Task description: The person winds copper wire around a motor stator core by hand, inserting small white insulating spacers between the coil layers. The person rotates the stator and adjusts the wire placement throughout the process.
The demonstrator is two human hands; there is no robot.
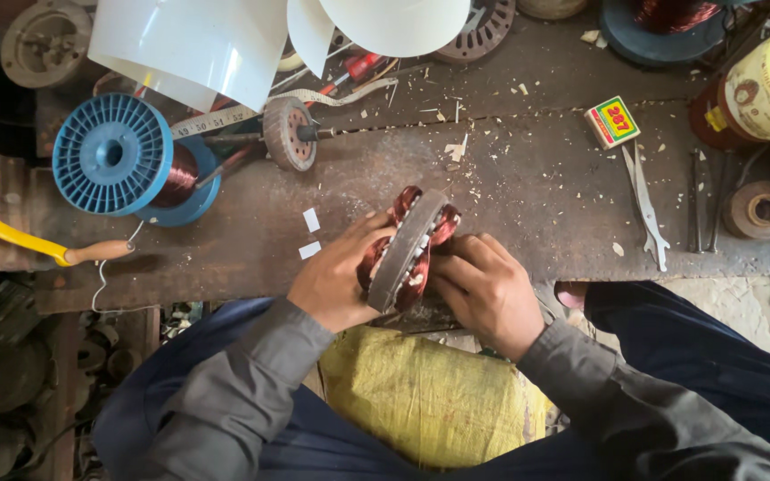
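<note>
Over the yellow sack (430, 401) in the lap, left hand (336, 281) and right hand (483, 289) clamp the copper-wound stator (407, 249) at the workbench (536, 178) edge, its disc standing on edge, tilted toward one o'clock, both equally near.

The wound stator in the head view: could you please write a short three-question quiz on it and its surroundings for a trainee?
1. True or false: both hands hold the wound stator on edge at the near side of the workbench.
2. Which lies farthest toward the person's left? A) blue wire spool B) small box C) metal tweezers
3. Fill in: the coils on the stator are ___ in colour.

Key:
1. True: left hand and right hand grip opposite sides.
2. A
3. Reddish copper
</note>
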